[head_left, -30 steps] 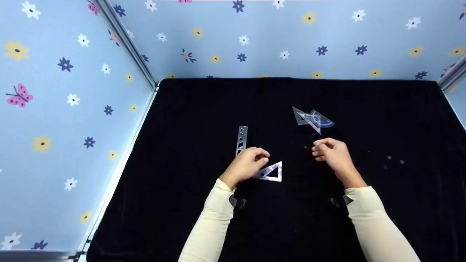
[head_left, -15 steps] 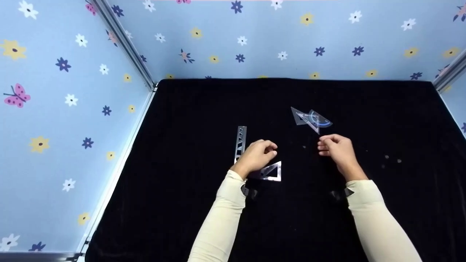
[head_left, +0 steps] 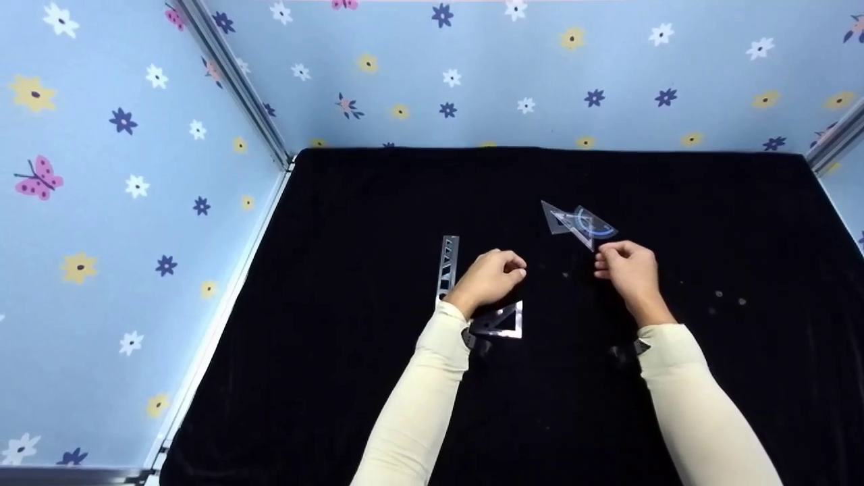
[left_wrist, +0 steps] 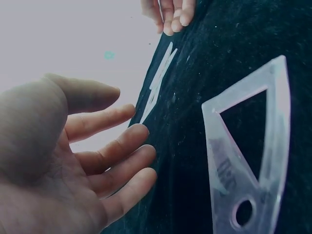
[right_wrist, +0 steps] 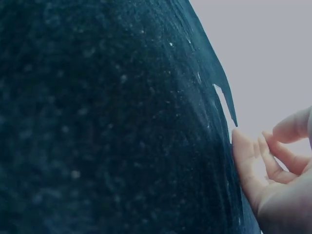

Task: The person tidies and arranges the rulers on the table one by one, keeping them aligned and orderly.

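My left hand (head_left: 489, 282) hovers above the black cloth with loosely bent fingers and nothing in them. In the left wrist view its thumb and fingers (left_wrist: 119, 151) are apart. Below it lies a clear set square (head_left: 518, 321), partly covered by the wrist. A clear ruler (head_left: 448, 260) with triangular cut-outs lies to the left, its near end hidden by the arm. My right hand (head_left: 629, 273), fingers loosely bent and holding nothing visible, is close to the near side of an overlapping group: a protractor (head_left: 606, 229) with a blue arc and two set squares (head_left: 550, 221).
Black cloth (head_left: 351, 283) covers the table. Several small clear specks lie on it, some right of the right hand. Blue flowered panels (head_left: 405, 81) stand at the back and left, joined by a metal post (head_left: 236, 77).
My left hand has moved right and away from me, uncovering more of the ruler. My right hand has moved slightly forward and right towards the protractor group. The rulers and set squares stay put.
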`<action>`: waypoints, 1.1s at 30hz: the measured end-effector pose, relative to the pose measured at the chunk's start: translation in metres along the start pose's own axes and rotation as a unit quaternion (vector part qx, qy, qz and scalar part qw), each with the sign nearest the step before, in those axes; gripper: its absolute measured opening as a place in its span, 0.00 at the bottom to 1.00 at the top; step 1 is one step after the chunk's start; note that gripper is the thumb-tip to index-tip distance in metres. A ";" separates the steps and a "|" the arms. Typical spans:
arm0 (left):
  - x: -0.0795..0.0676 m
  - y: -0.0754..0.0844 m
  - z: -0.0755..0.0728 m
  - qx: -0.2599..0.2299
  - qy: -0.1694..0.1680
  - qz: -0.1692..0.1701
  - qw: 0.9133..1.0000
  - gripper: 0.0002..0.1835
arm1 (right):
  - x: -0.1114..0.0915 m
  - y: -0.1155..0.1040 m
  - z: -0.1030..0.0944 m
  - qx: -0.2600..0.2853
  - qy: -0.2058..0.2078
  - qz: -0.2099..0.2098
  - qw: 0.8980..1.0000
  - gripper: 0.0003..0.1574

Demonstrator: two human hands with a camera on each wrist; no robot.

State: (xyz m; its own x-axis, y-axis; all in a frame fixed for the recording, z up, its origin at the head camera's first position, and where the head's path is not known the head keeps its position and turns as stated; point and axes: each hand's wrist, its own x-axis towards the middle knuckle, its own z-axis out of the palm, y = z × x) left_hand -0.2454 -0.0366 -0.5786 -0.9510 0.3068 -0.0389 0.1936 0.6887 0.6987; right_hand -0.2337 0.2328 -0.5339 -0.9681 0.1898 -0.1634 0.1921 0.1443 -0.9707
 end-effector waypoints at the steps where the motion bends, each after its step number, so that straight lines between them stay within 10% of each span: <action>1: 0.001 0.000 0.001 -0.002 0.000 -0.001 1.000 0.14 | 0.001 0.002 -0.001 -0.005 0.001 0.004 1.000 0.14; 13: 0.026 0.004 0.013 -0.009 -0.015 -0.044 0.999 0.12 | 0.003 0.005 -0.004 -0.077 -0.024 -0.004 0.997 0.23; 22: 0.035 0.017 0.017 -0.028 -0.015 -0.041 0.999 0.13 | 0.043 0.057 -0.009 -0.267 -0.005 -0.046 0.963 0.27; 33: 0.060 0.027 0.025 -0.021 0.001 -0.018 1.000 0.20 | 0.057 0.065 -0.014 -0.293 -0.042 -0.048 0.954 0.37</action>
State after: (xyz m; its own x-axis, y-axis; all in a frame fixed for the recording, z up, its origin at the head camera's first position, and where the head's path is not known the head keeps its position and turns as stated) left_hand -0.2915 0.0167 -0.5797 -0.9577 0.2811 -0.0621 0.1500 0.6714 0.7258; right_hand -0.2746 0.2666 -0.6038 -0.9905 0.0742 -0.1157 0.1351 0.6803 -0.7204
